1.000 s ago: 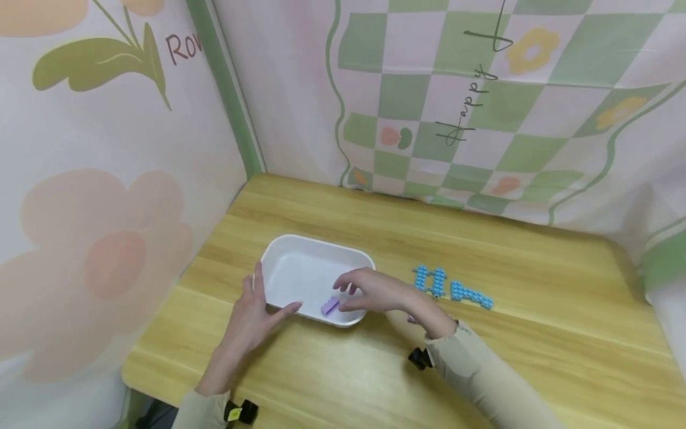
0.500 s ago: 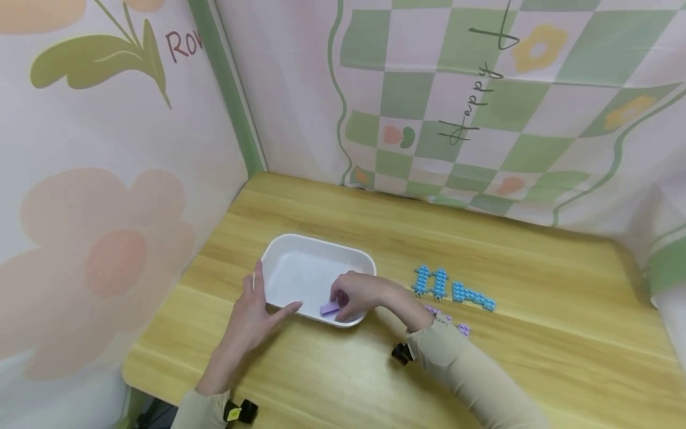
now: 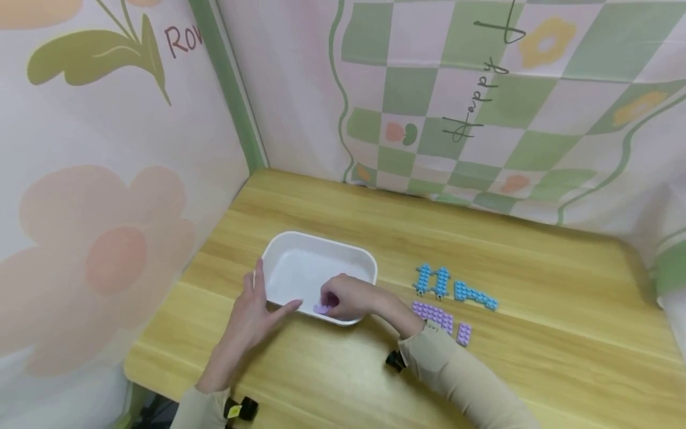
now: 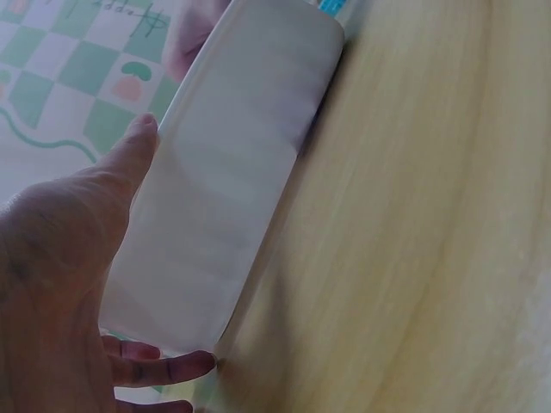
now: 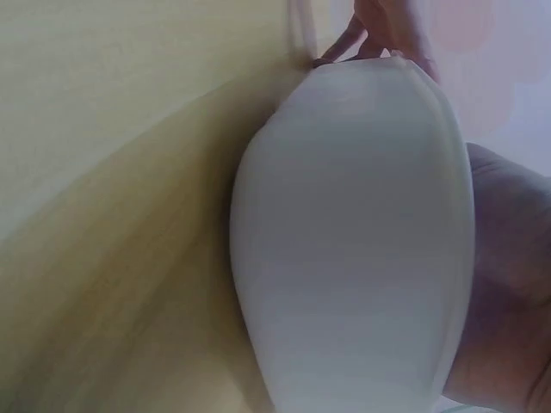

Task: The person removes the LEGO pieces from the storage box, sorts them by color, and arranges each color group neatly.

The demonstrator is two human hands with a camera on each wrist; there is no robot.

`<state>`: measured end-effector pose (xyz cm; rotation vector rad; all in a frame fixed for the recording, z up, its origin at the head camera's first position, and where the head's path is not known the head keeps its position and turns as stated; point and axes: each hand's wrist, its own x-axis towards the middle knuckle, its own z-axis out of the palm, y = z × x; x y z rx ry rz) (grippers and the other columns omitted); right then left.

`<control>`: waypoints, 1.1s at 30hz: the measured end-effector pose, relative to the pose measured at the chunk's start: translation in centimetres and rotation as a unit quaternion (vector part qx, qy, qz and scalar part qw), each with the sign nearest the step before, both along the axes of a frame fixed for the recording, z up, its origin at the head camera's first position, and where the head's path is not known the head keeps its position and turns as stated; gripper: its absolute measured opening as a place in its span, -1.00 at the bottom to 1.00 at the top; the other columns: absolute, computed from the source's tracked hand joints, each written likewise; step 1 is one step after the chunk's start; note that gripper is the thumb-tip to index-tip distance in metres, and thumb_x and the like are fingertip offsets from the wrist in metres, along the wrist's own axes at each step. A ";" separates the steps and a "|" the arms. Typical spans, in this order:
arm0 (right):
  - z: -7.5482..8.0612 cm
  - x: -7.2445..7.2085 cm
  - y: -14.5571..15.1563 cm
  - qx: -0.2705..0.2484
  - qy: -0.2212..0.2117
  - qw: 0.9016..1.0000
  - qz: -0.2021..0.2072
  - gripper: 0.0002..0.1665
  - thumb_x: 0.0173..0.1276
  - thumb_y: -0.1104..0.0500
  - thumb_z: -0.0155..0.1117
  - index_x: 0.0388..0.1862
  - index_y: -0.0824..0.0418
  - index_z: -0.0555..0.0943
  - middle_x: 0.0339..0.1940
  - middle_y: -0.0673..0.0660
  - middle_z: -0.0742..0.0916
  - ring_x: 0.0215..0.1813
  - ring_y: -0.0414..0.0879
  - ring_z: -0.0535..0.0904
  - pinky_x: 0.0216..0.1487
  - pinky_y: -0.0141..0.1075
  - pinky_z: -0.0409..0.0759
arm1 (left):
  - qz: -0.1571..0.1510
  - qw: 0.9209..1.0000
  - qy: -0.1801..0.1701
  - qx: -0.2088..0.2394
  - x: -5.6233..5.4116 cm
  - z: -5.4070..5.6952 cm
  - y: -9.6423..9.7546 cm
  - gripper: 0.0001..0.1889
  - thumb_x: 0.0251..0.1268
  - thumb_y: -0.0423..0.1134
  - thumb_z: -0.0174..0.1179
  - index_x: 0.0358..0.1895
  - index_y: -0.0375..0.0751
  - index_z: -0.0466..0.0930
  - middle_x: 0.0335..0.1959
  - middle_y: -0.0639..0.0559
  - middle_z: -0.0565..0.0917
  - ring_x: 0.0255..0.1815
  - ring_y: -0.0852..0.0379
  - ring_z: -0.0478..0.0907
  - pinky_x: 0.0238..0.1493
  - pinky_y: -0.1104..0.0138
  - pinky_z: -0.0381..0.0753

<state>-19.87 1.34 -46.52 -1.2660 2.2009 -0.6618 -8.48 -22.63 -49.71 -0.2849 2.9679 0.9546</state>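
Note:
A white plastic tub (image 3: 316,245) stands on the table in front of me. My left hand (image 3: 249,322) rests against its near left corner, thumb along the near rim and fingers along the left end. In the left wrist view, that hand's fairly straight fingers (image 4: 168,370) touch the tub's end. Inside the tub's near right part, my right hand (image 3: 348,296) pinches a purple toy brick (image 3: 320,309), partly hidden by the fingers. The right wrist view has the tub's outer wall (image 5: 353,241) in front, hiding the right fingertips.
Right of the tub lie blue brick pieces (image 3: 440,282), a stepped blue row (image 3: 474,295), a purple brick group (image 3: 429,313) and a small purple brick (image 3: 464,333). The right sleeve passes just beside the purple group. A patterned curtain (image 3: 407,161) hangs behind the wooden table (image 3: 536,268).
My right hand has moved left and down onto the purple brick in the tub and curled its fingers round it. The right forearm now uncovers the purple bricks. The left hand stays put.

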 end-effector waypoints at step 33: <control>-0.1 0.2 0.9 -0.155 -0.026 0.986 -0.050 -0.91 0.41 0.26 0.56 -0.17 0.25 0.81 -0.42 0.05 0.77 -0.37 -0.41 0.51 -0.25 -0.51 0.60 | -0.002 1.000 0.006 -0.004 -0.1 0.1 0.2 0.41 0.32 0.43 0.43 0.82 -0.32 -0.30 0.61 -0.57 0.23 0.23 -0.50 0.64 0.27 -0.27 0.75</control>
